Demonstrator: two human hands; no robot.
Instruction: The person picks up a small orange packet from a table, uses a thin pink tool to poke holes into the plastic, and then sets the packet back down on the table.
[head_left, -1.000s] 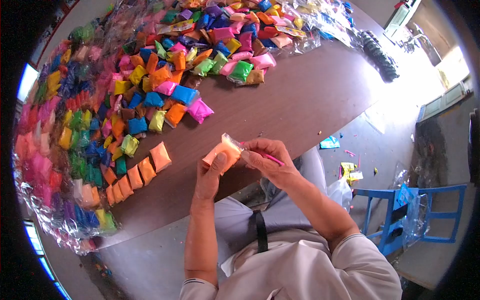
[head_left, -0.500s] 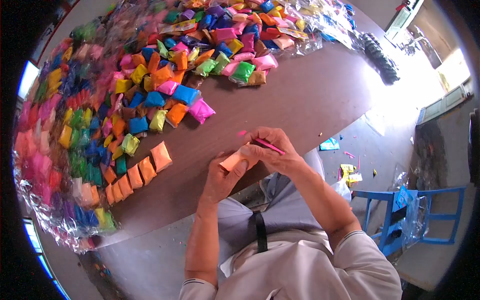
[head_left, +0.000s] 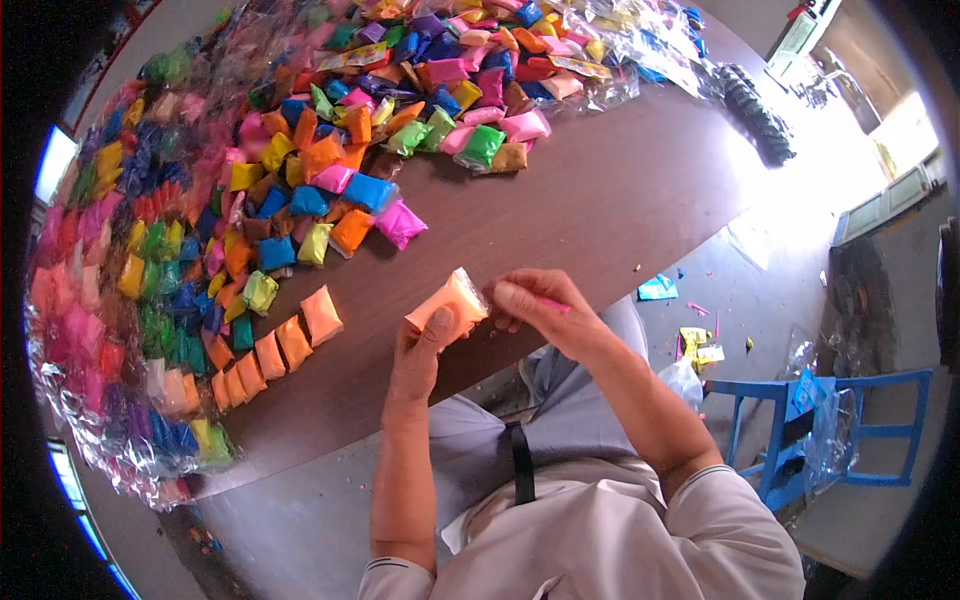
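The left hand (head_left: 420,350) grips a peach packet (head_left: 452,305), its fingers partly hidden beneath; the right hand (head_left: 543,310), beside it, closes round a mostly hidden pink stick (head_left: 553,305).

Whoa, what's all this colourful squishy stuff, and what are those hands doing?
A person's left hand is holding a pale orange packet above the table. The right hand is close to its clear end, with a thin pink stick in it. More orange packets lie in a row, beside a big heap of colourful packets.
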